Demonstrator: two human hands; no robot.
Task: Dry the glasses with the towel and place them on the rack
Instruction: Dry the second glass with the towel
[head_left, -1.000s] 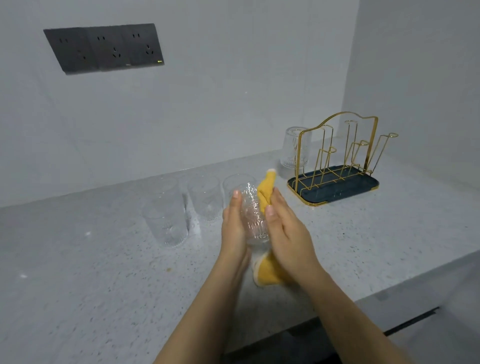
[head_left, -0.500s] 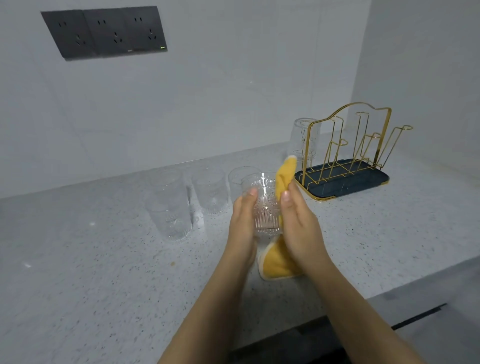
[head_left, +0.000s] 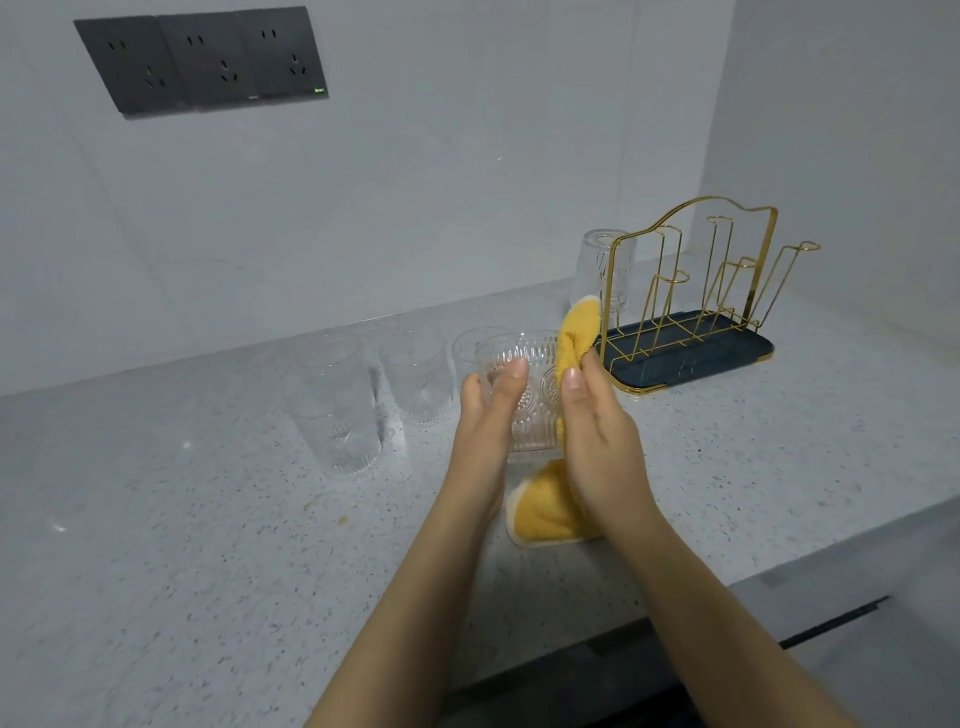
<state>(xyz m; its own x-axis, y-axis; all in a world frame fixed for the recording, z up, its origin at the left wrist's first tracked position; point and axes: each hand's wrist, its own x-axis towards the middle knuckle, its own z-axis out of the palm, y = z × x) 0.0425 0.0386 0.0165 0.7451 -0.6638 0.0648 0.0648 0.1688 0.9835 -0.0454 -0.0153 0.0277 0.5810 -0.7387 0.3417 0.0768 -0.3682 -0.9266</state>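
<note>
Item one, as I see it through the head camera: a ribbed glass (head_left: 524, 395), held upright just above the worktop (head_left: 727, 467), left of the rack (head_left: 696, 312) and near it. My left hand (head_left: 485, 415) has its fingers (head_left: 506, 379) wrapped round the glass's left side; my right hand (head_left: 597, 431) presses a yellow towel (head_left: 574, 332) against the glass's right side, fingers clasping the cloth. The towel's upper end stands up beside the rack's left edge; its lower end hangs under the right wrist, and I cannot tell whether it touches the worktop. Item two: the rack, gold wire on a dark tray, with one glass upside down (head_left: 597, 270) on its far-left peg. Item three: more glasses standing left of the rack, one (head_left: 335, 421) furthest left and nearest me, another (head_left: 418, 379) between it and the hands, others partly hidden. Item four: a dark socket panel (head_left: 202, 62) on the wall, up and well left of the rack.
</note>
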